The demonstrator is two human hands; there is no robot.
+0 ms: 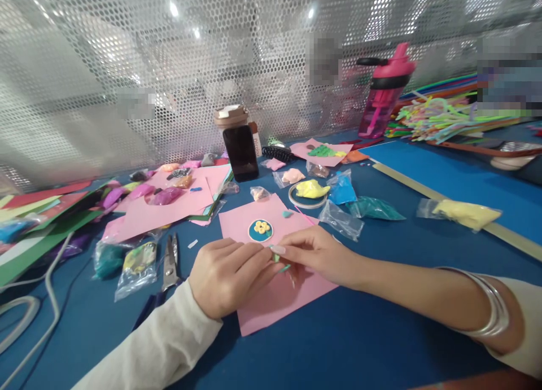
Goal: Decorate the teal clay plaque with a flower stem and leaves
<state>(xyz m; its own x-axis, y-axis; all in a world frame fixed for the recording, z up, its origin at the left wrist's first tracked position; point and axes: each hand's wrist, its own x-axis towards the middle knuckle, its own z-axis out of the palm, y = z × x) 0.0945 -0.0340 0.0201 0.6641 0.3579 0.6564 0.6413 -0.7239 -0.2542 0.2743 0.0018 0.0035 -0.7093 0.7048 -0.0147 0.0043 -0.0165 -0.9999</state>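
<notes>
- We see both hands meeting over the pink sheet (pixel 279 305), which lies flat on the blue table (pixel 372 345). We judge it serves as a clean mat under the work.
- The left hand (pixel 224 274) rests its heel on the sheet with its fingers curled together. Its fingertips are closed on a bit of green clay (pixel 277 258).
- The right hand (pixel 317 254) comes in from the other side, its thumb and forefinger pinched on the same bit. The clay is therefore held between the two hands, just above the sheet's middle.
- Both wrists lie low on the table, probably to steady so small a piece.
- A blue disc (pixel 260 230) with a yellow flower on it sits on the sheet just beyond the fingertips, close by but not touched.
- Scissors (pixel 170 263) lie to the left of the left hand, off the sheet and apart from it.
- Plastic bags of clay, a yellow one (pixel 466 214) and a teal one (pixel 372 208) among them, are spread beyond the right hand. We take it the bags are there to stop the clay drying.
- A pink bottle (pixel 383 91) stands well back by the mesh wall, away from the work.
</notes>
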